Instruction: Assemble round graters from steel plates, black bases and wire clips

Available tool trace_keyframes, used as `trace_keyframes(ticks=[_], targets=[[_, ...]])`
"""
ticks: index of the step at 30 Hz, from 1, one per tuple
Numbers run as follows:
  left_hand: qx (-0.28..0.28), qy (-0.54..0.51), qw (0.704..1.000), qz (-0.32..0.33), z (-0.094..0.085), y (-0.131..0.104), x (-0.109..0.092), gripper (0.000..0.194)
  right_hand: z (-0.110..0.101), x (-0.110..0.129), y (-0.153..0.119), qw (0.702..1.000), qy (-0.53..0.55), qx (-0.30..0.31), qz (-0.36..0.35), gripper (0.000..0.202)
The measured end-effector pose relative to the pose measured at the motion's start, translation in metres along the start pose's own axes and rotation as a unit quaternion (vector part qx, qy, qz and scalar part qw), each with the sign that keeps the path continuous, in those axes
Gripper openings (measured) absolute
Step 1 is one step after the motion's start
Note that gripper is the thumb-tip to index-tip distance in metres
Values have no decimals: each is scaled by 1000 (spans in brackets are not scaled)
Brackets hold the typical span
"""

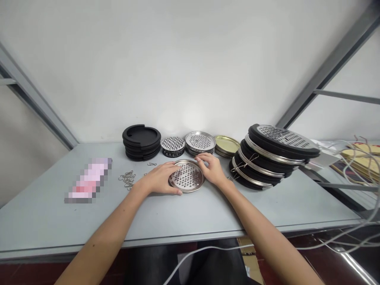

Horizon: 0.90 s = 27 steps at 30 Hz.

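A round metal grater plate with a raised rim [187, 177] lies on the table in front of me. My left hand [160, 178] grips its left side, thumb at the near rim and fingers over the far-left edge. On the opposite side, my right hand [211, 169] has its bent fingers on the upper right rim. Behind the plate are a stack of small grater discs [173, 143], a stack of rimmed grater plates [200, 141] and several gold-coloured lids [227, 145]. Small wire clips [127, 179] lie in a pile left of my left hand.
Black round holders [141, 138] are stacked at the back left. A tall leaning stack of black holders with grater plates [267, 156] stands at right. A blurred-out flat object [89, 180] lies at left. White cables [350, 233] hang by the right table edge [320, 226].
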State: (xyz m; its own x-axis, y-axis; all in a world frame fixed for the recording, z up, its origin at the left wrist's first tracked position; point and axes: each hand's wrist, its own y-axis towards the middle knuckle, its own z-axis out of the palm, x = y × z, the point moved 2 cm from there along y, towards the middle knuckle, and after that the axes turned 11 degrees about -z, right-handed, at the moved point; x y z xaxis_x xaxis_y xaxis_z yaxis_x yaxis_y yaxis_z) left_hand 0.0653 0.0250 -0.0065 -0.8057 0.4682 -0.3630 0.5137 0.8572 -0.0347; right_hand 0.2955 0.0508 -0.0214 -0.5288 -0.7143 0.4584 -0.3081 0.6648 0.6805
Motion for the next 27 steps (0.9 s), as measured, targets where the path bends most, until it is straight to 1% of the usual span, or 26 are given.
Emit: trace_keyframes(ticks=[4, 6, 8, 10, 14, 16, 21, 27], targets=[[-7, 2, 1000, -7, 0, 0, 2, 96, 0, 1, 0, 1000, -7, -10, -16, 26], [-10, -3, 1000, -6, 0, 0, 3, 95, -1, 1, -1, 999, -23, -30, -29, 25], [-13, -7, 1000, -5, 1, 0, 4, 94, -3, -2, -1, 996, -57, -57, -37, 25], [-15, -8, 1000, -4, 1, 1, 3, 94, -6, -7, 0, 991, -109, -72, -43, 29], [-17, -3, 1000, 1, 1, 1, 1, 92, -5, -21, 5, 975, -211, -45, -50, 39], [-15, 3, 1000, -1, 1, 0, 0, 92, -4, -28, 6, 969, -238, -37, -49, 38], [-10, 1, 1000, -5, 0, -1, -1, 90, -4, -39, 5, 971, -232, -48, -33, 27], [1, -9, 1000, 13, 1, -1, -2, 92, -8, -41, 4, 979, -197, -43, -39, 24]])
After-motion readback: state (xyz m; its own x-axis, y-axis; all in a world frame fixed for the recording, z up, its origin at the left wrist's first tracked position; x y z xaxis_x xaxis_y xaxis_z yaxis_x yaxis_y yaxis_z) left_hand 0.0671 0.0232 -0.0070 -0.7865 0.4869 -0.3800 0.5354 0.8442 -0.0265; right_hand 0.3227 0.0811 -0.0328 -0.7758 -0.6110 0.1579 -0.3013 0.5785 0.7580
